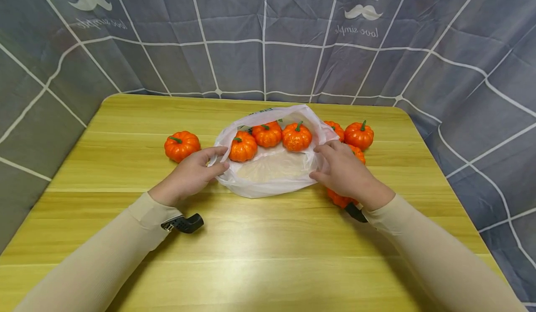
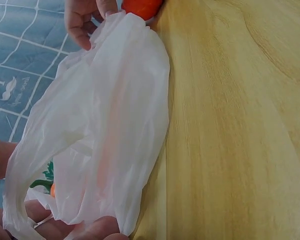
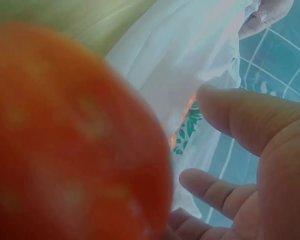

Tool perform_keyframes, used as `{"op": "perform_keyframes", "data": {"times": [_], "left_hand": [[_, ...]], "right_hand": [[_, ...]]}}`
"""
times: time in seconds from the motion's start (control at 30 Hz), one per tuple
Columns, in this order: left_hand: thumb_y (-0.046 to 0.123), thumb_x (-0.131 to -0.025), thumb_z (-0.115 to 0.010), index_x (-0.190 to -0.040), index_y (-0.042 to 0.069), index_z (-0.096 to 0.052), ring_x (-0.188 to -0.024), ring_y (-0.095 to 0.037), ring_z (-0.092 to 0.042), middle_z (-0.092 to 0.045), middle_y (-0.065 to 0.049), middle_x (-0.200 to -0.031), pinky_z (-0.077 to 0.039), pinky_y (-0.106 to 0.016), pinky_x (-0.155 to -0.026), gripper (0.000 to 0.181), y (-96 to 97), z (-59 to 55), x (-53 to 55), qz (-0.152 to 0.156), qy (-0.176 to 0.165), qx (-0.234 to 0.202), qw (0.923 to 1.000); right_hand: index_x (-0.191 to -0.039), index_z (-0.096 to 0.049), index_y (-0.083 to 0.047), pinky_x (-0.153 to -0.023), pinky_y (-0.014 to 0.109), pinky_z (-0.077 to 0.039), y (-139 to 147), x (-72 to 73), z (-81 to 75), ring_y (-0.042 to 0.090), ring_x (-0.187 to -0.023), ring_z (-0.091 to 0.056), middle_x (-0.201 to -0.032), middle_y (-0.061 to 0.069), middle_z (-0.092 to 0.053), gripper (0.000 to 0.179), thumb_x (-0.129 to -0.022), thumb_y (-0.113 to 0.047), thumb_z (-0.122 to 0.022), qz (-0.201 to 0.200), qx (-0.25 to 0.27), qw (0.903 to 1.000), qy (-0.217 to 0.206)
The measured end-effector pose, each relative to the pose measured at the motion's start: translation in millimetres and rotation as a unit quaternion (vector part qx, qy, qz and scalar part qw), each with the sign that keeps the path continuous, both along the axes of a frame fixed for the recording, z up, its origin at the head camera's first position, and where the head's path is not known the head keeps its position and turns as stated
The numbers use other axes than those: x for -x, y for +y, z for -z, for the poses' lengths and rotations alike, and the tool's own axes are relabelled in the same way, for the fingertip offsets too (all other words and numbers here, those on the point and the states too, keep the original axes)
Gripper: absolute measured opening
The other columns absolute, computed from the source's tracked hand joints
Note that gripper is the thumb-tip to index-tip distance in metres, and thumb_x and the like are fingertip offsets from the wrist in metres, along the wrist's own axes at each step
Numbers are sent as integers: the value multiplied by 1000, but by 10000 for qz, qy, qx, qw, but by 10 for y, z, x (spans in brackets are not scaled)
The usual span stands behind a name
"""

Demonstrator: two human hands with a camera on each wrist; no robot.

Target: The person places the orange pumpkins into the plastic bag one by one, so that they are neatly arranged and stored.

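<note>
A white plastic bag (image 1: 268, 188) lies with its mouth wide on the table, with three small orange pumpkins (image 1: 267, 134) inside along its far side. My left hand (image 1: 188, 174) holds the bag's left rim, its fingers behind the thin film in the left wrist view. At the opposite rim my right hand (image 1: 345, 172) touches the bag, thumb and fingers spread apart in the right wrist view. One pumpkin (image 3: 75, 135) looms blurred beside that hand. Green print (image 3: 190, 125) shows on the bag's inner side.
A single pumpkin (image 1: 182, 146) sits left of the bag. Several more stand on the right, including one at the back (image 1: 359, 135) and one partly under my right wrist (image 1: 340, 198). A grey checked curtain (image 1: 234, 65) surrounds the wooden table (image 1: 251, 261).
</note>
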State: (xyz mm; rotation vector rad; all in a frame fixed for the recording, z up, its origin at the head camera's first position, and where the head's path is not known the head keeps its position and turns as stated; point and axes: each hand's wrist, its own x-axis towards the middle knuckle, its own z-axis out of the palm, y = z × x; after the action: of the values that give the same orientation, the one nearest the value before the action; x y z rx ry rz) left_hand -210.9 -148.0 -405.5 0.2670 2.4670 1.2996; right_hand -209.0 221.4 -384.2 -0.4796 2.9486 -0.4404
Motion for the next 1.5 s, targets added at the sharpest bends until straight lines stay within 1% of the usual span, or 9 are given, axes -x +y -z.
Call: {"op": "perform_keyframes", "data": {"times": [0.23,0.5,0.73,0.9,1.13,1.27,1.3,1.4,1.5], "left_hand": [[35,-106,-62,-159,10,-46,-90,-28,-67,-45,-10,-165,-50,-32,-82,61,-10,37,1,-94,-41,-58,9999],[36,-106,-61,-160,11,-46,-98,-30,-74,-45,-11,-165,-53,-33,-87,61,-25,38,10,-55,-58,-46,10000],[35,-106,-62,-158,11,-48,-91,-26,-73,-52,-12,-159,-52,-33,-83,60,1,9,27,73,93,129,9998],[35,-105,-62,-158,12,-49,-89,-26,-69,-59,-12,-150,-50,-33,-78,59,-12,-17,34,70,116,227,9997],[35,-106,-62,-157,10,-49,-87,-25,-70,-56,-12,-154,-50,-33,-81,58,-34,5,30,88,129,202,9997],[36,-106,-62,-158,12,-48,-87,-25,-70,-68,-11,-138,-49,-35,-83,59,-47,8,26,51,81,198,9998],[37,-106,-61,-158,12,-48,-88,-25,-70,-70,-10,-135,-49,-35,-83,59,-50,4,26,39,62,195,9998],[37,-106,-61,-158,12,-47,-88,-24,-70,-72,-9,-131,-49,-35,-84,60,-62,-8,23,36,37,212,9998],[36,-106,-61,-159,11,-47,-89,-24,-71,-68,-10,-139,-49,-35,-85,60,-70,-11,22,45,40,214,9998]], "right_hand": [[-145,-57,-3,-109,55,-48,-58,10,78,40,-128,-52,-140,22,-56,68,-89,-31,-84,-207,124,9996,-172],[-148,-55,-3,-113,53,-47,-139,-2,135,39,-130,-53,-141,19,-57,71,-91,-34,-83,-583,13,9981,-224],[-146,-56,-1,-112,53,-47,-117,35,84,38,-124,-57,-135,18,-62,69,-91,-31,-83,-517,44,9984,-201],[-141,-59,1,-109,55,-47,-92,103,20,38,-119,-59,-132,18,-66,61,-92,-27,-81,-376,409,9984,-87],[-140,-57,4,-108,56,-50,-113,172,-54,39,-120,-61,-137,22,-65,62,-93,-28,-81,-222,552,9982,3],[-138,-59,4,-97,53,-54,-145,192,-95,39,-112,-61,-132,24,-64,58,-93,-25,-81,-171,921,9950,353],[-137,-60,3,-93,50,-55,-155,196,-103,38,-107,-60,-126,24,-65,56,-93,-23,-82,-195,1053,9933,432],[-136,-62,1,-88,47,-53,-202,206,-123,37,-102,-59,-123,21,-66,52,-92,-20,-82,-487,1416,9871,563],[-140,-60,-1,-95,50,-54,-257,230,-135,39,-110,-62,-133,18,-66,56,-92,-21,-83,-721,1558,9840,474]]}}
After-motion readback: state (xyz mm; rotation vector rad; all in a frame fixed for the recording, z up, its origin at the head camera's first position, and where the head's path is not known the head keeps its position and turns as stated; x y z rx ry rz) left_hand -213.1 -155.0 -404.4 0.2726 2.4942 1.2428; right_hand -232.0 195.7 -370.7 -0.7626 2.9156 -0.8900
